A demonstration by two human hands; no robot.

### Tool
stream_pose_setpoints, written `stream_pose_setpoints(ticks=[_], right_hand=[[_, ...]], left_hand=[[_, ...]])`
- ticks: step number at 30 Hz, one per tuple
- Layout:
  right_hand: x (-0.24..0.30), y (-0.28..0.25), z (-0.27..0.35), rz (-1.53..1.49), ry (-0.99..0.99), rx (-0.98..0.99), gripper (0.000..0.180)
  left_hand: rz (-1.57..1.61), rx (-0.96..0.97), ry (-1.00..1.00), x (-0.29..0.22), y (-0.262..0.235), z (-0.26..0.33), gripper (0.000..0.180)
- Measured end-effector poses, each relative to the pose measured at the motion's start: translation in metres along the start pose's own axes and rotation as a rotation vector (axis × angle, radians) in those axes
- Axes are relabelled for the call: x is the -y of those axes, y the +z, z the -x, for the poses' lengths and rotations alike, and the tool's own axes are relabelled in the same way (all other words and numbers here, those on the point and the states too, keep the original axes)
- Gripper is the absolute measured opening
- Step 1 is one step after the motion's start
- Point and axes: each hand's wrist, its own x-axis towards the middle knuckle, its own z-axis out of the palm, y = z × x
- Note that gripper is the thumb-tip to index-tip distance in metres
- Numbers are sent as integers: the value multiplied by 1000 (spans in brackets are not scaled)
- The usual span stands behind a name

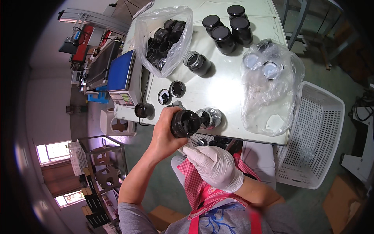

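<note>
My bare left hand (163, 130) is wrapped round a glass jar (186, 124) with dark contents, its mouth tipped toward me at the table's front edge. Just right of it stands a clear glass jar (212, 118) with something dark at its mouth. Below the held jar is my right hand (214, 165), in a white glove, its fingers drawn together; anything inside them is hidden. Two round lids, one (164, 96) beside the other (177, 89), lie beyond my left hand. A small dark jar (144, 110) stands at the table's left corner.
Farther back, an open jar (198, 63) stands beside a clear bag (182, 64) of dark round pieces. Several black-lidded jars (224, 41) are grouped at the far side. A plastic bag (257, 97) with white lids lies right, near a white basket (311, 132). A scale (126, 84) sits left.
</note>
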Motion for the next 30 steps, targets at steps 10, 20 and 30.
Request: stream_pose_setpoints(ticks=[10,20,30], right_hand=[[0,-2,2,-19,5,-31,50],[2,1,3,-33,52,-68,43],[0,-2,4,-49,97,-52,39]], left_hand=[[-89,5,58,-7,-2,-2,71],[-149,-8,67,-14,-5,-4,70],[-217,-4,89,-22,-4,-6,70]])
